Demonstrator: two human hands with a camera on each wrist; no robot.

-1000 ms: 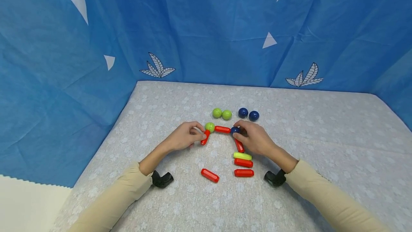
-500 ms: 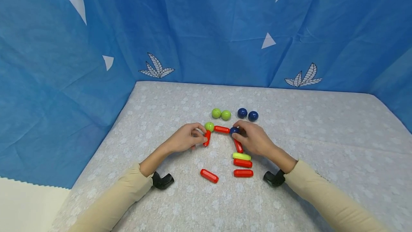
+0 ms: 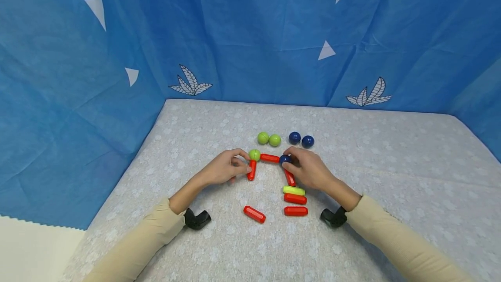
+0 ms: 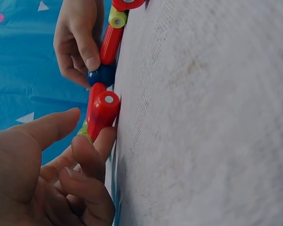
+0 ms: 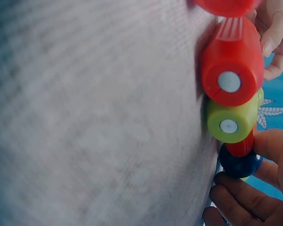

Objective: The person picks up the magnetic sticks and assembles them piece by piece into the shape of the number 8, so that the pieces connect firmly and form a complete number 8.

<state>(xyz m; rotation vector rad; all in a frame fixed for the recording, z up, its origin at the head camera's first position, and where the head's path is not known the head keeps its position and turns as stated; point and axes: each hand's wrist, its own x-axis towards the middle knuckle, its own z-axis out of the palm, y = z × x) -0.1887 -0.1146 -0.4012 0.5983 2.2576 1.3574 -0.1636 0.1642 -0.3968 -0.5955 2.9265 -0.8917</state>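
Note:
In the head view, a green ball (image 3: 255,155), a red rod (image 3: 270,158) and a blue ball (image 3: 285,159) form a joined row. One red rod (image 3: 252,171) runs down from the green ball, another red rod (image 3: 289,178) from the blue one. My left hand (image 3: 228,167) is beside the left rod, fingers loosely bent. The left wrist view shows its thumb (image 4: 66,123) apart from that rod's end (image 4: 106,106); whether a fingertip touches is unclear. My right hand (image 3: 311,169) pinches the blue ball (image 5: 240,161) between thumb and fingers.
Below the right-hand rod lie a yellow-green rod (image 3: 294,190) and a red rod (image 3: 295,199), with another red rod (image 3: 295,211) nearer. One more red rod (image 3: 254,214) lies left. Two green balls (image 3: 268,139) and two blue balls (image 3: 301,139) sit behind. A blue cloth (image 3: 250,34) hangs beyond.
The left red rod has swung from slanting down-left to nearly straight toward the person. My left hand shifted slightly right with it, then its thumb came off the rod's end. The right hand stayed put.

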